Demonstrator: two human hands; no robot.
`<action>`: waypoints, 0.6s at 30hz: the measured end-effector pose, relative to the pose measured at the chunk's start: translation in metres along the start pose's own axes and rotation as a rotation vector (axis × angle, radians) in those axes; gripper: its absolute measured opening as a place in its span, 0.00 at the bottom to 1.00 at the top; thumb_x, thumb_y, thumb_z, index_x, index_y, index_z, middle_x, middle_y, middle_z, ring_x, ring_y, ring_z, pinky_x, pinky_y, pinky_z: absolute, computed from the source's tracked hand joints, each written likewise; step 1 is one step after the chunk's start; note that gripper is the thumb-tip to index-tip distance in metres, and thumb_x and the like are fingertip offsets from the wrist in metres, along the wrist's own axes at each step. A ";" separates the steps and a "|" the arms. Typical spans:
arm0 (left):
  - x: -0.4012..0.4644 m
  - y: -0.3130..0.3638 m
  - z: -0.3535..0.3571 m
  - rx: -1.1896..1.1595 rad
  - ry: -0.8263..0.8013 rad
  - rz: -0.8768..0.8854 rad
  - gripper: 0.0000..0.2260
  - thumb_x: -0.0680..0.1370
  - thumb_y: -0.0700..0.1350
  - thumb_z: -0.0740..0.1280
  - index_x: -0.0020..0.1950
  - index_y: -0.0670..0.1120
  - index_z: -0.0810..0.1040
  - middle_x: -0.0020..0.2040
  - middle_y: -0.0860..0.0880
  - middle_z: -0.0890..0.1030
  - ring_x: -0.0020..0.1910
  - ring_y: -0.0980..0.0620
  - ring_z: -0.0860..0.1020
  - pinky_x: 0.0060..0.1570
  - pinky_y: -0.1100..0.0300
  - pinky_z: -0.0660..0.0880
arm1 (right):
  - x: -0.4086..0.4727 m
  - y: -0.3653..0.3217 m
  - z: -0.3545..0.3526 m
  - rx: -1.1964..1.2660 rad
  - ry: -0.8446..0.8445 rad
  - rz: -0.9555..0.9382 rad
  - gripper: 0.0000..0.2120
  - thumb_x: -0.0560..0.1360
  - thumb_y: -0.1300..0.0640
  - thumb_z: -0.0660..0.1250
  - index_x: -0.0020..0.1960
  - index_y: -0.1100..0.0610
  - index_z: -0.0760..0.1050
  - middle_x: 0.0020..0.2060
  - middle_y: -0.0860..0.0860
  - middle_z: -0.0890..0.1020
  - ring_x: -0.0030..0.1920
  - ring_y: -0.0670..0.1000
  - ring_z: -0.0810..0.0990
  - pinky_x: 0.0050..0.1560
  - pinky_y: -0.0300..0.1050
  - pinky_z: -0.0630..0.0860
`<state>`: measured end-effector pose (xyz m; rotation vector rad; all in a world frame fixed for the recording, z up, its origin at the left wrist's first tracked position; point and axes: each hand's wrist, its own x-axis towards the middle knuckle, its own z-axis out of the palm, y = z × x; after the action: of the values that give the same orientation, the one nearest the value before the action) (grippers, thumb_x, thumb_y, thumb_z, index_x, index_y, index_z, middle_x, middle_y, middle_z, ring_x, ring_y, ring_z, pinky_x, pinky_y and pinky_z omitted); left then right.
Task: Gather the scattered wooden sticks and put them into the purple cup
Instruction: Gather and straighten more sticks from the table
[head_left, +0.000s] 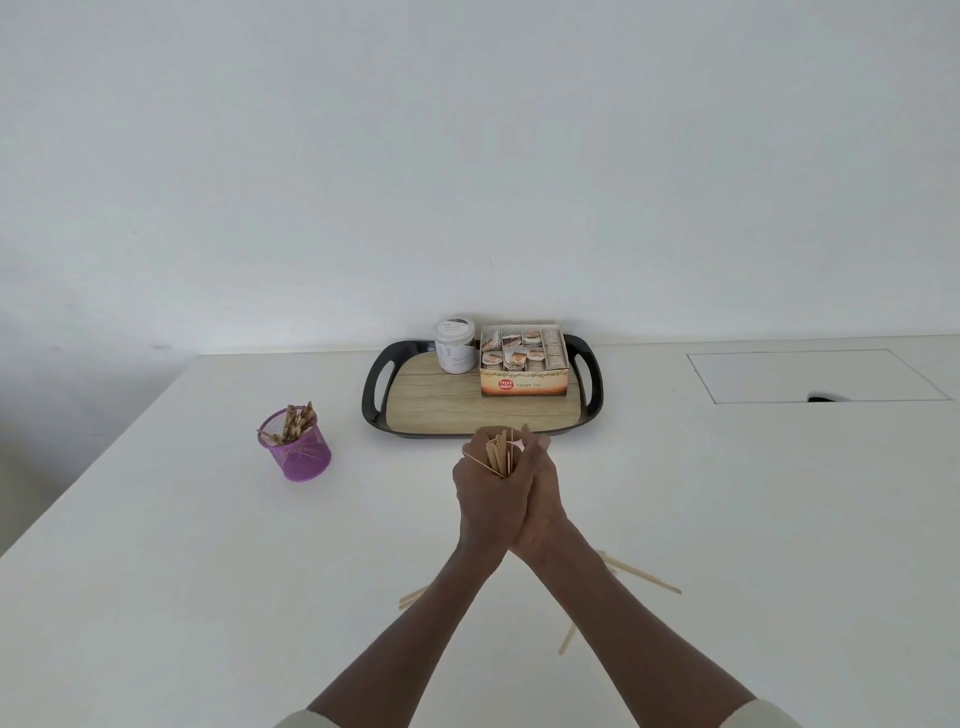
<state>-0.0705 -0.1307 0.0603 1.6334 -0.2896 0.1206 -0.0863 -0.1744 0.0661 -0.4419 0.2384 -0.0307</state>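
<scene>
Both hands are clasped together above the middle of the white table, holding an upright bundle of wooden sticks (500, 453) between them. My left hand (480, 493) wraps the bundle from the left and my right hand (540, 493) closes on it from the right. Stick tips poke out above the fingers. The purple mesh cup (301, 454) stands well to the left of the hands and holds several sticks. More loose sticks lie on the table under my forearms, a pair at the right (644, 576), one lower right (567, 639) and some at the left (413, 597).
A black-rimmed tray (375, 384) with a wooden base sits just beyond the hands, carrying a white jar (455, 345) and an open box of tea bags (523, 361). A rectangular panel (815, 376) is set into the table at far right. The table's left edge runs diagonally.
</scene>
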 end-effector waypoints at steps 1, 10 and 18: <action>0.001 -0.001 -0.003 -0.021 -0.011 -0.020 0.11 0.67 0.61 0.74 0.41 0.56 0.80 0.34 0.55 0.83 0.34 0.57 0.82 0.34 0.70 0.76 | 0.000 0.002 0.002 0.013 0.016 0.000 0.21 0.81 0.38 0.53 0.43 0.54 0.71 0.35 0.47 0.69 0.37 0.45 0.72 0.39 0.38 0.73; 0.015 -0.012 -0.026 0.003 -0.097 -0.049 0.07 0.72 0.58 0.72 0.37 0.57 0.81 0.35 0.57 0.84 0.37 0.61 0.82 0.36 0.73 0.74 | 0.011 0.022 0.012 -0.042 0.120 -0.051 0.21 0.84 0.46 0.50 0.43 0.56 0.73 0.34 0.50 0.74 0.40 0.47 0.72 0.49 0.40 0.68; 0.025 -0.023 -0.049 -0.062 -0.120 -0.158 0.09 0.80 0.52 0.67 0.45 0.49 0.82 0.38 0.51 0.85 0.38 0.56 0.84 0.36 0.64 0.79 | 0.024 0.031 0.013 -0.534 0.284 -0.095 0.21 0.81 0.45 0.58 0.52 0.57 0.85 0.49 0.56 0.86 0.56 0.55 0.83 0.64 0.53 0.77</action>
<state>-0.0357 -0.0834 0.0484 1.5982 -0.2523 -0.1055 -0.0604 -0.1426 0.0593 -0.9824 0.5096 -0.1249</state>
